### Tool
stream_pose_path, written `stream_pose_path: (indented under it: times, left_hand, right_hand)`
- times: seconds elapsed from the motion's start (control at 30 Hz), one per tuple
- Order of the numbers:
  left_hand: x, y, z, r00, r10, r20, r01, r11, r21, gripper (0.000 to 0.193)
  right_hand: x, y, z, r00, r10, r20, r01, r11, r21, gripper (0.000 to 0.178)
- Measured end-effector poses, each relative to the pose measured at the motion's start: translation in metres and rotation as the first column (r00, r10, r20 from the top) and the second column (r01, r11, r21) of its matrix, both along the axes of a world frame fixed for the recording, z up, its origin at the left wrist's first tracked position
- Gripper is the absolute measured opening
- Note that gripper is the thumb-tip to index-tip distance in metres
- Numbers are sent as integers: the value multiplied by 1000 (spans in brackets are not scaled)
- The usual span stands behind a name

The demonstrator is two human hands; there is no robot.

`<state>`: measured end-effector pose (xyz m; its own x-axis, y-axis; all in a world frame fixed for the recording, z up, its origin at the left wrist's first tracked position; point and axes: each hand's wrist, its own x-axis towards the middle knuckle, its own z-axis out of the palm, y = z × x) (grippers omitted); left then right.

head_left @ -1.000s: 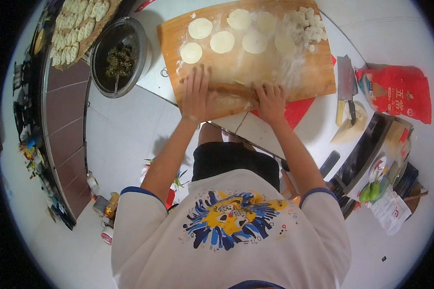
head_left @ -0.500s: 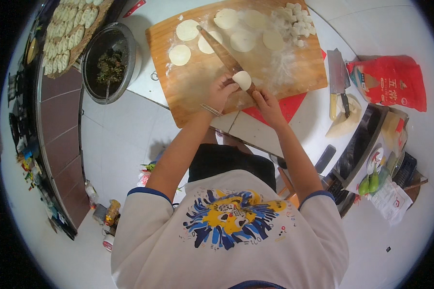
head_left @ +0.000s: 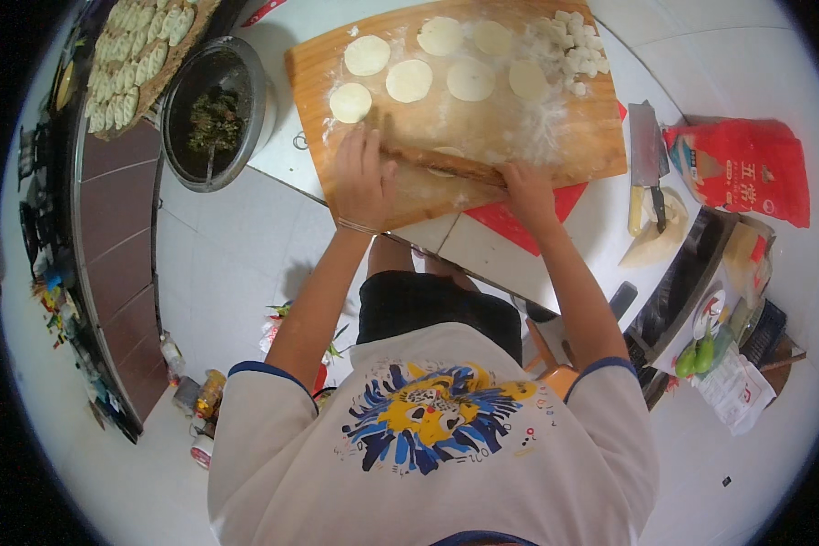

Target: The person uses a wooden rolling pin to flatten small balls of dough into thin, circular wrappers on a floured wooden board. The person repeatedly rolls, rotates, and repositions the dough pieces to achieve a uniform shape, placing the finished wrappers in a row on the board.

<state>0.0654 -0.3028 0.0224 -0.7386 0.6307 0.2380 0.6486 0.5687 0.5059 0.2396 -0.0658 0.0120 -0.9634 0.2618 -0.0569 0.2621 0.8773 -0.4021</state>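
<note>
A wooden rolling pin lies nearly crosswise near the front of the floured wooden board. My left hand covers its tapered left end, fingers reaching forward over it and thumb on the near side. At the other end, my right hand is closed round the pin. Part of a dough wrapper shows at the pin's far edge; the rest is hidden. Several flat round wrappers lie farther back on the board. Small dough pieces are heaped at its far right corner.
Left of the board stands a dark bowl of green filling, with a tray of shaped dumplings beyond. A cleaver, a black-handled knife and a red bag are at the right. A red sheet sticks out under the board.
The dough wrapper went from my left hand down to the board under the pin. My left hand moved left onto the pin's tapered end, and the pin swung nearly crosswise.
</note>
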Motion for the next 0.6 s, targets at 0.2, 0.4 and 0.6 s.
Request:
stream_pose_path:
  times: [0.2, 0.4, 0.6]
  left_hand:
    - [-47, 36, -15, 989, -112, -94, 92, 976, -197, 62]
    - [-10, -17, -24, 984, -176, -1, 171, 956, -239, 73]
    - [-44, 24, -25, 990, -142, -25, 132, 963, -236, 70]
  right_hand:
    - [-43, -10, -9, 991, -126, -51, 136, 938, 317, 55]
    - [-15, -42, -16, 995, -72, -72, 86, 972, 218, 62]
    - [-55, -9, -14, 974, -220, -58, 227, 929, 291, 61]
